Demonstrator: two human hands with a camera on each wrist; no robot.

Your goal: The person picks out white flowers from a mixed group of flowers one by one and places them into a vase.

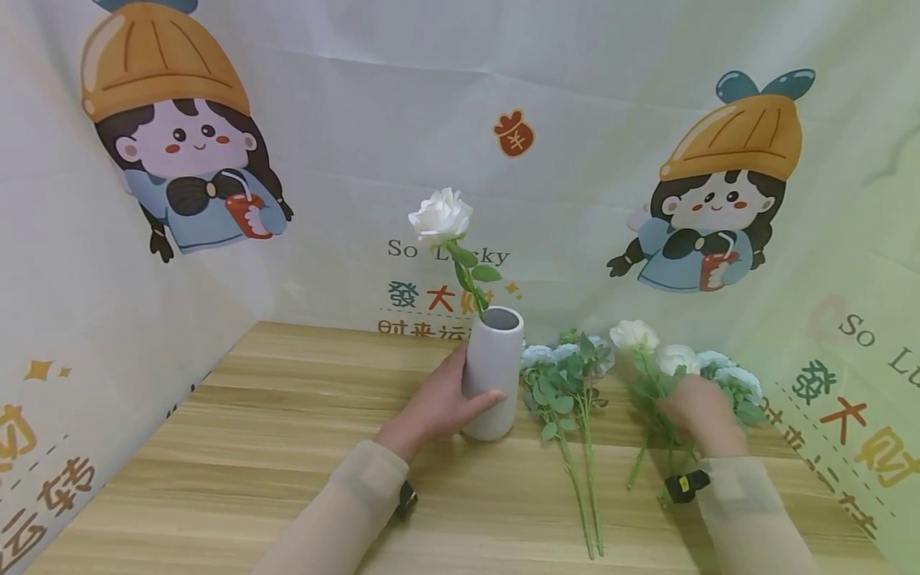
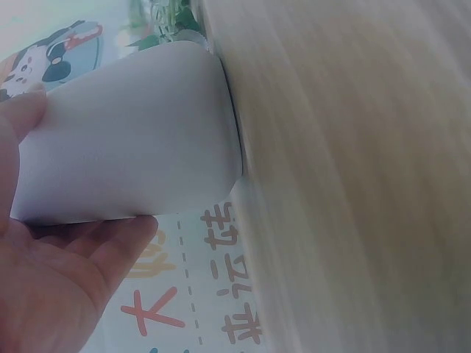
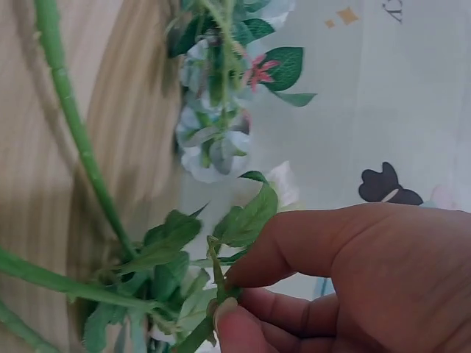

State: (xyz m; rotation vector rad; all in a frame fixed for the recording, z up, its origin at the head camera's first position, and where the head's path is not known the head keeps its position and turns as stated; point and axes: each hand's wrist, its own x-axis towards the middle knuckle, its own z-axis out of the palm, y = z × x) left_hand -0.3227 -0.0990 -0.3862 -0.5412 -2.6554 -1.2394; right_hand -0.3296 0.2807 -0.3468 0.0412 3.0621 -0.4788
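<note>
A white vase (image 1: 494, 375) stands upright on the wooden table, and one white rose (image 1: 441, 216) leans left out of its mouth. My left hand (image 1: 449, 395) grips the vase from the left, its thumb across the front. In the left wrist view, the fingers (image 2: 121, 250) curve round the far side of the vase. On the right, my right hand (image 1: 700, 411) is among white roses (image 1: 635, 335) and pale blue flowers (image 1: 736, 383). Its thumb and forefinger pinch a leafy green flower stem (image 3: 218, 272) in the right wrist view; which bloom it carries is unclear.
Pale blue flowers (image 1: 568, 355) with long stems lie on the table (image 1: 287, 447) between the vase and my right hand. A printed cloth (image 1: 345, 160) hangs behind the table and along both sides.
</note>
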